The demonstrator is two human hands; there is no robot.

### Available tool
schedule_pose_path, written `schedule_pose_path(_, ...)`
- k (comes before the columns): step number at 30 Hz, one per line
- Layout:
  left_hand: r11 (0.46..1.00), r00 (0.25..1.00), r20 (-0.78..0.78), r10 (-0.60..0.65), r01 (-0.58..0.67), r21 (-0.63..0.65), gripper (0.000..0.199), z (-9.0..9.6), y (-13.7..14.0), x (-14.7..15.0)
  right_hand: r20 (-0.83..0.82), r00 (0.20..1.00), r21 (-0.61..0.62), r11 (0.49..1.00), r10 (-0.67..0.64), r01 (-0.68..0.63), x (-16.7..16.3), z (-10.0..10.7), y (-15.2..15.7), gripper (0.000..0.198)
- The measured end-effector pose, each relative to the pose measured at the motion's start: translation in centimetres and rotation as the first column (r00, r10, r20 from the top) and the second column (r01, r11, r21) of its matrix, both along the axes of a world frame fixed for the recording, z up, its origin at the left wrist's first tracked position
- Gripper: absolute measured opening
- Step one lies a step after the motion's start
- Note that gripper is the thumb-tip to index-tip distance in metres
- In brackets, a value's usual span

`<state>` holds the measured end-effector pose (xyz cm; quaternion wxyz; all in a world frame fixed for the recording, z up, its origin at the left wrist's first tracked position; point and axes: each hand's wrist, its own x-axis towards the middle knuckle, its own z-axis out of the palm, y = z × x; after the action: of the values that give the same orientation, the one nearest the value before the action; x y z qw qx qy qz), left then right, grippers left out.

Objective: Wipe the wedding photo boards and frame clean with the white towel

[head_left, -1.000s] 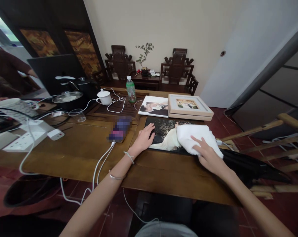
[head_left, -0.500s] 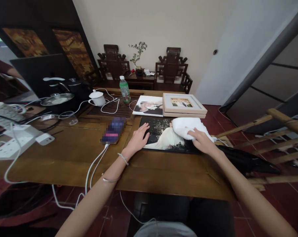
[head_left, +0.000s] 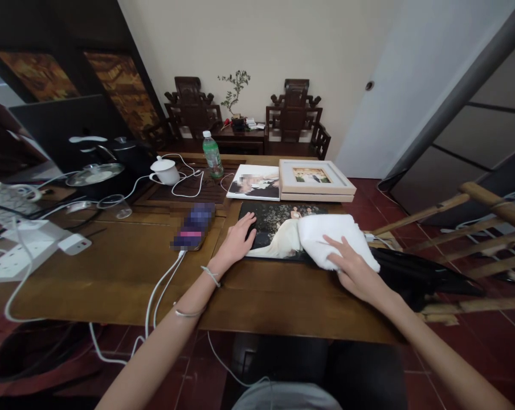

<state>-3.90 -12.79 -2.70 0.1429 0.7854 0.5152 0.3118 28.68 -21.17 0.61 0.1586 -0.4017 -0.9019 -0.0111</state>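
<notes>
A dark photo panel with a pale gown in its picture lies flat on the wooden table. My left hand rests on its left edge, fingers stretched out and holding nothing. On the panel's right part my right hand grips a folded white towel, pressing it down with its fingers on top. The towel hides the panel's lower right area and overlaps its front edge.
Behind the panel lie a white-edged photo print and stacked frames. Leftward are a phone with cables, a lidded cup, a green bottle, a clear plastic cup and a power strip. A wooden rail stands right.
My right hand has slid the towel toward me and slightly right, uncovering the figures at the panel's upper part. My left hand stays on the left edge.
</notes>
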Motion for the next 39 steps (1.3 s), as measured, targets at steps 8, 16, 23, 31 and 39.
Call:
schedule_pose_path(8,1.0,1.0,0.008,0.003,-0.003,0.001,0.036,0.0,0.0,0.1,0.004,0.998,-0.028,0.998,0.063,-0.063,0.0,0.6,-2.0,0.045)
schedule_pose_path(16,1.0,1.0,0.015,-0.002,0.002,0.001,0.036,-0.1,0.1,-0.1,0.016,0.997,-0.046,0.996,-0.074,0.075,-0.6,0.8,7.2,0.051)
schedule_pose_path(23,1.0,1.0,0.026,-0.004,0.003,0.02,0.035,-0.3,0.1,-0.1,-0.01,0.994,-0.052,0.992,-0.112,0.112,-1.0,0.4,8.0,0.055)
schedule_pose_path(31,0.999,1.0,-0.004,-0.006,0.006,0.034,0.035,-0.2,0.0,-0.1,0.015,0.999,-0.079,0.996,0.037,-0.035,-1.5,0.8,-2.9,0.048)
schedule_pose_path(39,0.999,1.0,-0.002,-0.017,0.017,0.043,0.035,-0.4,0.2,-0.2,0.046,0.998,-0.112,0.993,0.033,-0.028,-1.2,1.5,0.9,0.05)
